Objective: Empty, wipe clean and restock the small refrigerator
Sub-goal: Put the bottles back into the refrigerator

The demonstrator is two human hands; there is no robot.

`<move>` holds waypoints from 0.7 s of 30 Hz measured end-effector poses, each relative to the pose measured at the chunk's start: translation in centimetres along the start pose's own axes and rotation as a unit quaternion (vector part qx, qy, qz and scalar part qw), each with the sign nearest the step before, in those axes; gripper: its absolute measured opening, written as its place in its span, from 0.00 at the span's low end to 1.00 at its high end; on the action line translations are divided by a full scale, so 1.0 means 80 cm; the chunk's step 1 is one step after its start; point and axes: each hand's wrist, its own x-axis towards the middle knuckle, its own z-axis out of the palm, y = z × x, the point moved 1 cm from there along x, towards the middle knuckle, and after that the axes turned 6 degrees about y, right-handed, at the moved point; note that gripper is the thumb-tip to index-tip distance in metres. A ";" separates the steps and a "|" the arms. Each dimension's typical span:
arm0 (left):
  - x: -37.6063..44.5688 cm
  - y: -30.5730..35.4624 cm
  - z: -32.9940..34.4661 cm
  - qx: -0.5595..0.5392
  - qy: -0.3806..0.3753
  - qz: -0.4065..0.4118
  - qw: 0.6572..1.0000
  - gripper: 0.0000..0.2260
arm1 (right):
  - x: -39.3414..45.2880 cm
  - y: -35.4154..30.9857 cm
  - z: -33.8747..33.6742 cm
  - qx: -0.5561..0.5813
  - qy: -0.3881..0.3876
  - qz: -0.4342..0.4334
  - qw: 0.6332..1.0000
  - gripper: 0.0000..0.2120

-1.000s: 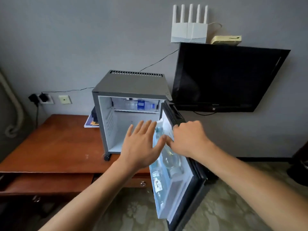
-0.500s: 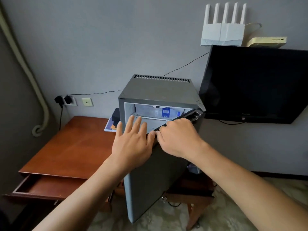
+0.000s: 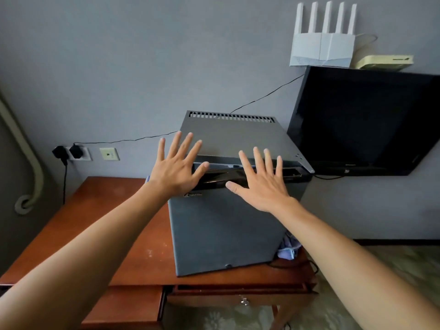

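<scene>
The small grey refrigerator (image 3: 233, 139) stands on the brown wooden desk (image 3: 112, 210). Its grey door (image 3: 221, 232) is swung shut against the cabinet, so the inside and the bottles are hidden. My left hand (image 3: 177, 169) is spread flat, fingers apart, over the door's top left corner. My right hand (image 3: 260, 184) is also spread flat, near the black strip along the door's top edge. Neither hand holds anything. A pale purple cloth (image 3: 289, 250) lies on the desk just right of the fridge.
A black TV (image 3: 364, 120) hangs on the wall right of the fridge, with a white router (image 3: 322, 46) and a cream box (image 3: 385, 61) on top. Wall sockets with plugs (image 3: 71, 152) sit at left. Two desk drawers (image 3: 240, 295) are slightly open below.
The fridge door has swung from wide open to shut. My right hand let go of the door's edge and both hands now lie flat and spread at its front.
</scene>
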 end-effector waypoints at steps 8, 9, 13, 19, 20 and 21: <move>0.056 -0.025 0.029 -0.022 -0.001 0.027 0.999 0.35 | 0.032 -0.011 0.019 -0.003 0.024 0.065 0.998 0.46; 0.059 -0.027 0.031 -0.031 -0.003 0.021 0.999 0.35 | 0.033 -0.011 0.019 0.001 0.024 0.069 0.997 0.46; 0.062 -0.034 0.034 -0.175 -0.004 -0.058 0.983 0.34 | 0.033 -0.005 0.008 0.080 -0.003 0.057 0.995 0.43; 0.041 -0.035 0.021 -0.640 -0.075 -0.300 0.703 0.14 | 0.024 0.103 -0.018 0.274 0.196 0.333 0.881 0.33; 0.037 -0.035 0.023 -0.664 -0.092 -0.315 0.672 0.18 | 0.022 0.126 -0.015 0.284 0.154 0.368 0.872 0.36; 0.035 -0.037 0.025 -0.678 -0.106 -0.328 0.649 0.23 | 0.020 0.145 -0.008 0.306 0.100 0.382 0.866 0.38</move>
